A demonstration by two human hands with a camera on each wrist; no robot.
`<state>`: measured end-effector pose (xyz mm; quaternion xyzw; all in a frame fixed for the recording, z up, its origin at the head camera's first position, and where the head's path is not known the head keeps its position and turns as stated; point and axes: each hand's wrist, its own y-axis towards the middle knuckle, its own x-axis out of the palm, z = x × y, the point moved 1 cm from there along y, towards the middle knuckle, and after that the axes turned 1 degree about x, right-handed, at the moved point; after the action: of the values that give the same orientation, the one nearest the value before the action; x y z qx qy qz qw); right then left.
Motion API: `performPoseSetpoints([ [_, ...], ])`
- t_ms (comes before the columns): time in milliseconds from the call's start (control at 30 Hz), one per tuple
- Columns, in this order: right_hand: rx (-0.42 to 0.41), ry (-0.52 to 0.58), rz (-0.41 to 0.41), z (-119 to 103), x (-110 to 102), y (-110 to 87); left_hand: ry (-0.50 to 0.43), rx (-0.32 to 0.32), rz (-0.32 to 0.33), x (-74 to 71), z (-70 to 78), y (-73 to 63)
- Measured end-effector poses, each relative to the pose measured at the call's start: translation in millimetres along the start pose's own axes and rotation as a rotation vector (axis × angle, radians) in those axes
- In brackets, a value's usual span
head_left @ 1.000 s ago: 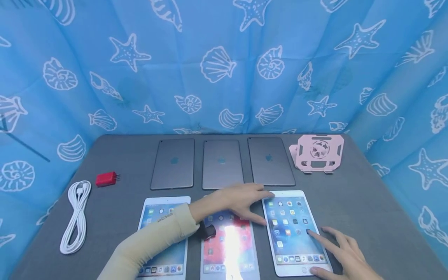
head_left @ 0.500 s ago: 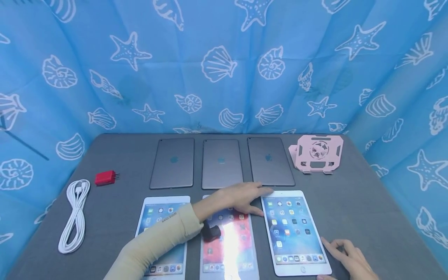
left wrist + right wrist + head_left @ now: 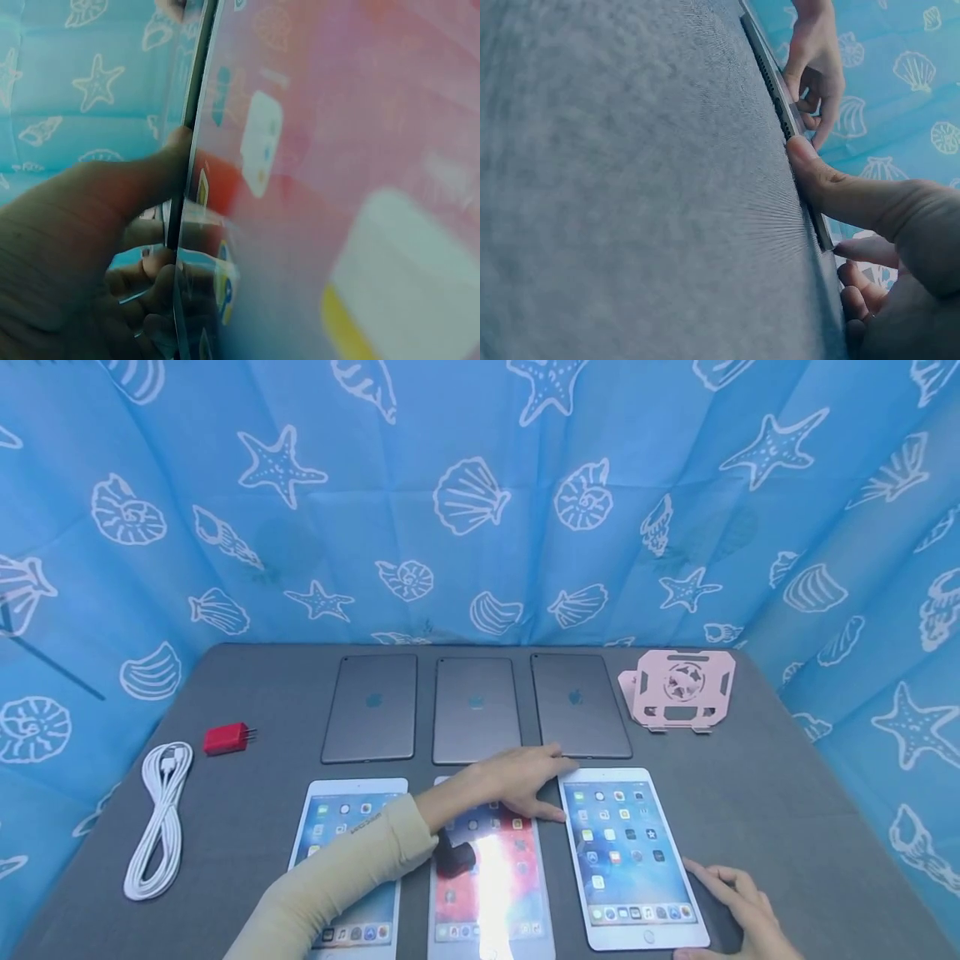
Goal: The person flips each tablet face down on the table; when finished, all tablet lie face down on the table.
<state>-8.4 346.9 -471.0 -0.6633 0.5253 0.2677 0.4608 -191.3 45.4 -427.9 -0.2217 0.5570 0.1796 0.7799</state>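
Observation:
Both hands are at the white tablet [image 3: 630, 852] on the right of the front row, which lies screen up with rows of app icons lit. My left hand [image 3: 521, 781] reaches across to its upper left corner, index finger at the top edge and thumb at the left edge. At the lower right corner is my right hand [image 3: 742, 914], index finger along the right edge and thumb by the bottom edge. The right wrist view shows the right thumb [image 3: 814, 172] against the tablet's thin edge. Under the left forearm lies a second white tablet [image 3: 450, 902] with a red and blue screen, partly covered.
A third white tablet [image 3: 311, 814] lies at the left, partly under the sleeve. Behind are three dark grey tablets, back up: left [image 3: 371, 727], middle [image 3: 476, 681], right [image 3: 581, 718]. A pink stand [image 3: 682, 689], red charger plug [image 3: 225, 740] and coiled white cable [image 3: 161, 839] sit farther out.
My right index finger has left the screen and moved to the tablet's right edge. The left hand keeps its place at the upper left corner, and the tablet has shifted very slightly left.

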Motion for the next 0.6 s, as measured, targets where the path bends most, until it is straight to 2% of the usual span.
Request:
performPoseSetpoints([
  [267, 0.160, 0.140, -0.127, -6, 1, 2.5, 0.013, -0.008, 0.024, 2.5, -1.5, 0.9],
  [367, 0.167, 0.161, -0.142, -4, 2, 3.3, 0.028, -0.009, 0.037, 2.9, -0.6, 1.4],
  [433, 0.153, 0.178, -0.148, -2, 3, 2.9, 0.035, -0.008, 0.043, 2.9, -0.3, 1.7],
  [500, 0.104, 0.221, -0.114, 1, 4, 2.0, 0.040, -0.005, 0.049, 2.8, -0.2, 2.2],
  [600, -0.048, 0.415, -0.032, 5, 6, -2.1, 0.040, -0.003, 0.063, 3.2, -0.1, 3.2],
])
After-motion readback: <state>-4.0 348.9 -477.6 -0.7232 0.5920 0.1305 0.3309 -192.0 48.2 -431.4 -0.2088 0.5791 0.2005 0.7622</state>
